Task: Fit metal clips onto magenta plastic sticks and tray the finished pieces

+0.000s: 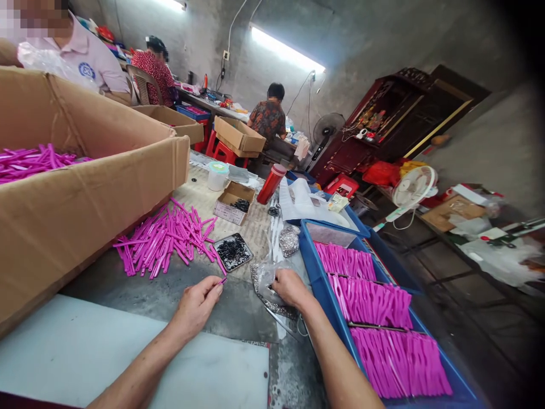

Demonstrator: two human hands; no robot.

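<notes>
My left hand (198,304) is closed above the dark tabletop, thumb and forefinger pinching a purple plastic piece (223,280); most of it is hidden by the fingers. My right hand (290,289) dips into a clear plastic bag (264,278) of small shiny metal parts, fingers bent together; what they pinch is too small to make out. A shallow tray (233,251) of small black parts lies just beyond my hands. To its left spreads a loose pile of purple plastic strips (164,238).
A large cardboard box (93,199) with purple strips stands left. At right, a blue crate (336,318) holds rows of purple pieces. Farther back are a small carton (230,213), a red flask (271,184) and a lidded tub (218,177). Several people sit beyond the table.
</notes>
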